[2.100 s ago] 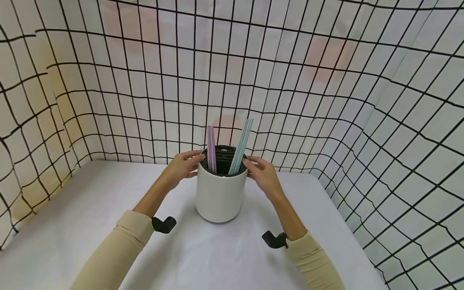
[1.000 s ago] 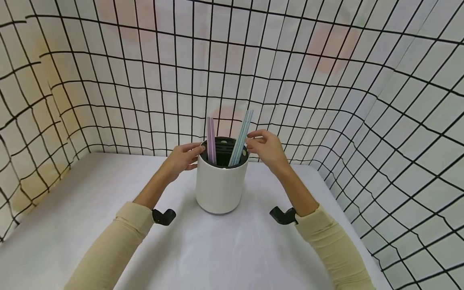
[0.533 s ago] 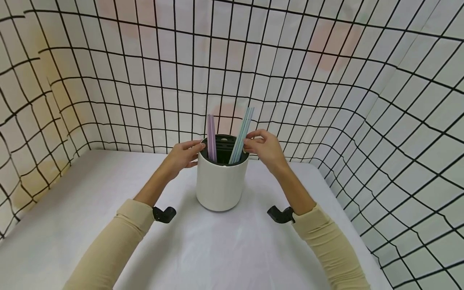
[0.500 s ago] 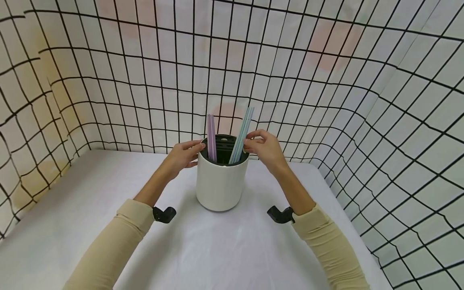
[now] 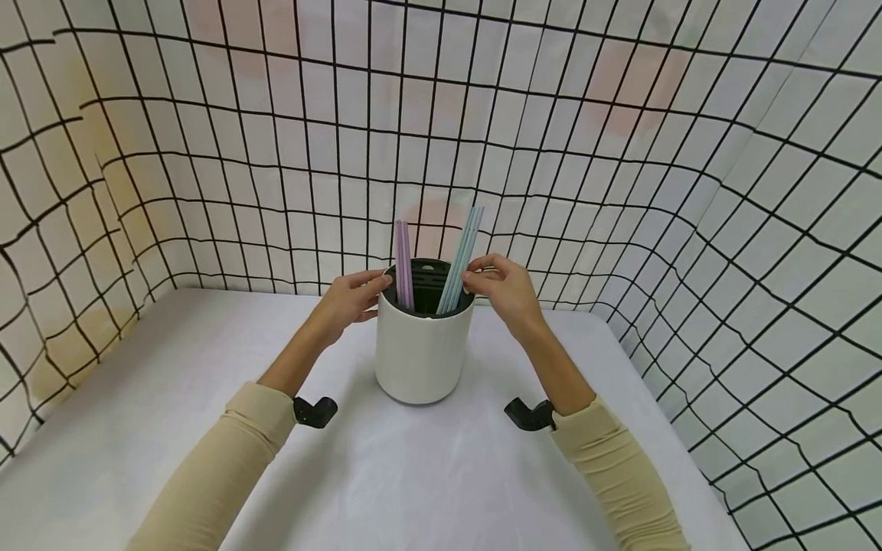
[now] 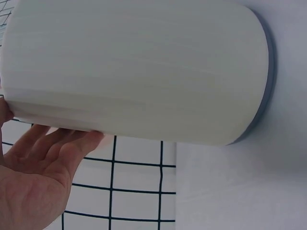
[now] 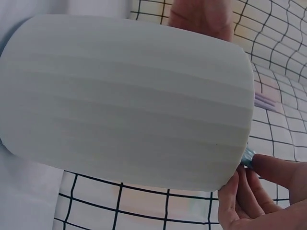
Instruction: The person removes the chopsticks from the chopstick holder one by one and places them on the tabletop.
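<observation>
At bench (image 5: 138, 428) centre, white cylindrical holder (image 5: 423, 352) stands upright with a black insert. Purple straws (image 5: 403, 264) stand in its left side, blue straws (image 5: 463, 256) lean right. Right hand (image 5: 506, 291) at the rim, fingers (image 7: 240, 196) pinching the blue straws just above the holder's edge. Left hand (image 5: 347, 302) rests against the holder's left upper wall, fingers (image 6: 57, 143) straight and relaxed, gripping nothing. Grid-pattern cloth (image 5: 620, 191) backs the bench
</observation>
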A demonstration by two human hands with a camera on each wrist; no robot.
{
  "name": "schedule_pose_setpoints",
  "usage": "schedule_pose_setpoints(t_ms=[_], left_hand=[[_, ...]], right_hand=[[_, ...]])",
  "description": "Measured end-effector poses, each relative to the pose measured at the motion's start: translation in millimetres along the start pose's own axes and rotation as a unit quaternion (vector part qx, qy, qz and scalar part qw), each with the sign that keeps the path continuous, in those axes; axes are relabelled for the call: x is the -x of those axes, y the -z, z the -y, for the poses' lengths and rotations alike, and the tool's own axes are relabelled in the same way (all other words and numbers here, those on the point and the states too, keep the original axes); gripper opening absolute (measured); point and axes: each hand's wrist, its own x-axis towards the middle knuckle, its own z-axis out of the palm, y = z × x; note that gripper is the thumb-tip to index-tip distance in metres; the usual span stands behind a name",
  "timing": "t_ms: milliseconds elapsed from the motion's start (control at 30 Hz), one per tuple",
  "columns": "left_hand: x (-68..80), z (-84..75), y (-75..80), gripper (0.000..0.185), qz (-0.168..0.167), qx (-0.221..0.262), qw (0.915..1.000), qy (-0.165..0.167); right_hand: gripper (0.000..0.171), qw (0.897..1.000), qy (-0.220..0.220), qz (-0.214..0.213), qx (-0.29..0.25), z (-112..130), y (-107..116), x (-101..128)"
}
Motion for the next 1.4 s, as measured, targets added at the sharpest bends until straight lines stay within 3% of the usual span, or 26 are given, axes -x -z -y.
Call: schedule_pose_setpoints(t_ms=[233, 600, 833, 1133, 1400], left_hand=[[1.3, 1.0, 0.0, 0.057, 0.004, 0.002, 1.0, -0.004], [0.7, 2.1, 2.0, 0.059, 0.006, 0.0, 1.0, -0.004], [0.3, 1.8, 1.9, 0.058, 0.005, 0.001, 1.0, -0.009], [2.8, 0.6, 0.3, 0.06, 0.009, -0.001, 0.9999, -0.01], [1.7, 1.4, 0.2, 0.058, 0.006, 0.005, 0.9999, -0.008]], right_hand=[[0.025, 1.0, 0.0, -0.017, -0.001, -1.4, -2.6, -1.1], [0.023, 0.999, 0.037, -0.024, -0.031, 11.1, -1.2, -3.9], [0.024, 0.997, 0.059, -0.024, -0.031, 28.6, 7.9, -5.1], [0.023, 0.991, 0.077, -0.051, -0.098, 61.3, 23.0, -6.3], [0.02, 0.987, 0.089, -0.063, -0.119, 90.1, 46.2, -6.8]])
